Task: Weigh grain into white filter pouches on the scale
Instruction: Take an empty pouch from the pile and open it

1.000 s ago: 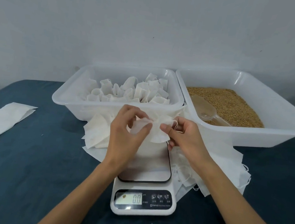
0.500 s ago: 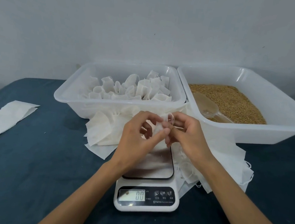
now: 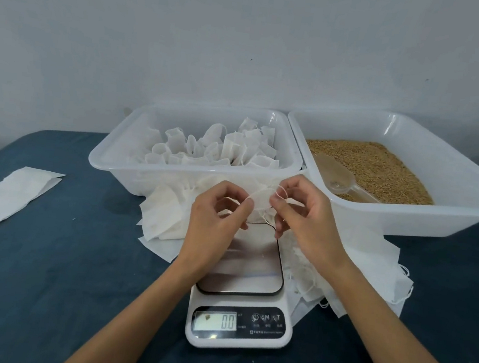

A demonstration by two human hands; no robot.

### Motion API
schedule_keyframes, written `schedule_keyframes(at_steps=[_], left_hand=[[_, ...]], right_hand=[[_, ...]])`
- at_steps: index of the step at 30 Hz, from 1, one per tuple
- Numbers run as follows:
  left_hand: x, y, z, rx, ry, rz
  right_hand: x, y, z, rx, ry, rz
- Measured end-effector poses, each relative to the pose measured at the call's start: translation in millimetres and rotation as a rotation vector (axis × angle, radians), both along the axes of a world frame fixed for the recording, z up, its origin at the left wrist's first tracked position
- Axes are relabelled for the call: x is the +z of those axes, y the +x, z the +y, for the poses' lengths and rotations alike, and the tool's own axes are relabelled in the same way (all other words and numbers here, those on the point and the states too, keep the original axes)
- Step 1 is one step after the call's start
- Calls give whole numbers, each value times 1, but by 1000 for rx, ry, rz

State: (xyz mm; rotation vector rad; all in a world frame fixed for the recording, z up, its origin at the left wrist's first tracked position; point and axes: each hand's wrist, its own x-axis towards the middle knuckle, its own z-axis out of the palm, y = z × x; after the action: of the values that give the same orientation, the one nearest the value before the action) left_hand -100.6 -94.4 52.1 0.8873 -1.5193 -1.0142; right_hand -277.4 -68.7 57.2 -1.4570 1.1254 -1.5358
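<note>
Pouch (image 3: pixel 260 199) pinched between both hands, held above scale (image 3: pixel 241 298). Left hand (image 3: pixel 215 223) fingers curled, thumb and forefinger nipping left edge. Right hand (image 3: pixel 302 218) pinching right edge, drawstring looped over fingertip. Scale directly below hands, display 0.0. Grain (image 3: pixel 377 170) in bin beyond right hand, scoop (image 3: pixel 337 177) lying in it. Filled-pouch bin (image 3: pixel 195 143) beyond left hand.

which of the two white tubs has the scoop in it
The right-hand tub, the one holding the brown grain; a clear plastic scoop lies in it. The left tub holds only white filter pouches.
</note>
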Motion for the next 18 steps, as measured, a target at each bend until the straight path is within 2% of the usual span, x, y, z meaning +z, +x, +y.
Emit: schedule_keyframes(at_steps=[4, 7, 9, 11, 14, 18], left_hand=[[-1, 0, -2, -14, 55, 71], [-1, 0, -1, -34, 22, 69], [-1, 0, 1, -65, -20, 44], [-1, -1, 2, -113, -52, 12], [0, -3, 5, -161, -64, -29], [1, -1, 3, 1, -41, -3]], right_hand=[[-7, 5, 2, -142, -236, 413], [-8, 5, 2, -156, -253, 536], [-7, 6, 3, -134, -180, 468], [-3, 8, 5, -88, -79, 311], [2, 7, 6, -58, -48, 158], [7, -1, 2, -52, -11, -60]])
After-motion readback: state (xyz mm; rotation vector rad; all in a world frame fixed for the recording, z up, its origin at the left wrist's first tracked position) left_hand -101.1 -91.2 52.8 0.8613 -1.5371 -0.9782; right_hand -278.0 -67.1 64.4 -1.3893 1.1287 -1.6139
